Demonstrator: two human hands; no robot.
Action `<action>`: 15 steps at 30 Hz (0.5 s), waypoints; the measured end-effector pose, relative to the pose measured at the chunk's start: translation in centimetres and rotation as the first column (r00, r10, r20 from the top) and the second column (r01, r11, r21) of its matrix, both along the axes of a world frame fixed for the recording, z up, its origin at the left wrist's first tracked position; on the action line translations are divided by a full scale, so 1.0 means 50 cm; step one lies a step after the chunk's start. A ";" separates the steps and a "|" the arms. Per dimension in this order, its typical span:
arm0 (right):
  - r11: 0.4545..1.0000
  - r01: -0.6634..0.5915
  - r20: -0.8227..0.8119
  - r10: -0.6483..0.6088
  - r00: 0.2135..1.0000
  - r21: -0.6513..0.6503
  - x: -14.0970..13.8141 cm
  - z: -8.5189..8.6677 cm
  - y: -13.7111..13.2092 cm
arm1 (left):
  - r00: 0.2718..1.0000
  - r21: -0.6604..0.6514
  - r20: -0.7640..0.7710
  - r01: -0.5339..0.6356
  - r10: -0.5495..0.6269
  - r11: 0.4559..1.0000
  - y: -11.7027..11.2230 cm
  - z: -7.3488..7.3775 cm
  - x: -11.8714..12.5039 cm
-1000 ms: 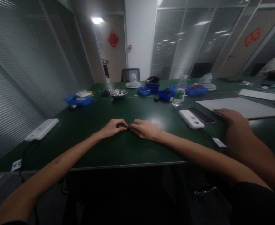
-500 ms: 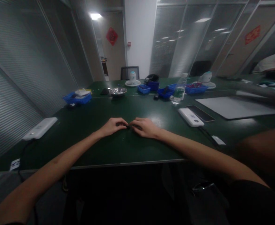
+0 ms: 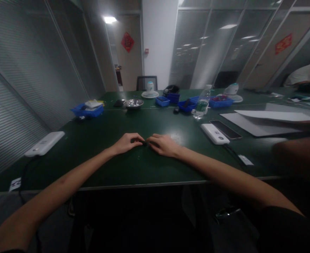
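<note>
With twelve o'clock pointing away from the wearer and the hands at the dial's centre, the work appeared to be close handling of one small dark piece (image 3: 144, 143), which sat between the fingertips just above or on the green tabletop (image 3: 144, 168). The left hand (image 3: 127, 143) had thumb and forefinger bent into a rounded loop, their tips brought together on the piece. The right hand (image 3: 163, 144) lay lower and flatter, its fingers curled inward and their tips at the piece's other side; whether they gripped it or merely touched it could not be told. The next move seemed to call for a light, steady pinch and small fingertip adjustments. The piece was too small and dim to show its shape or material. The tabletop had a smooth, faintly glossy surface with a pale straight edge at six o'clock. Smooth white power banks with rounded corners lay at nine (image 3: 45, 143) and near three (image 3: 215, 134), the latter beside a flat, dark smartphone (image 3: 225, 129). A clear plastic bottle (image 3: 202, 103) stood towards two, and a shiny, round metal bowl (image 3: 133, 104) sat just short of twelve.
</note>
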State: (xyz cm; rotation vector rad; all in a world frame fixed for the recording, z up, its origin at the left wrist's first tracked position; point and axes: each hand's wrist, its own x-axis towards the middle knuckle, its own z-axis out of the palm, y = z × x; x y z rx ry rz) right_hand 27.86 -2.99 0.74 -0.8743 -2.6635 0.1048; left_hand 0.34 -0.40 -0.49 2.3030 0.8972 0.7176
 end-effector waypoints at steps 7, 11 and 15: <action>0.999 0.039 -0.045 -0.039 0.998 0.001 0.000 -0.006 0.000 | 1.000 -0.052 0.018 0.022 -0.021 0.998 0.008 -0.008 -0.001; 0.998 0.056 -0.037 -0.057 0.998 -0.021 0.002 -0.002 -0.003 | 1.000 -0.043 -0.003 0.028 -0.028 0.999 0.006 -0.001 0.001; 0.997 0.075 -0.004 -0.075 0.997 -0.026 0.003 0.004 -0.007 | 0.998 0.017 -0.050 0.049 -0.048 0.999 0.001 0.006 0.004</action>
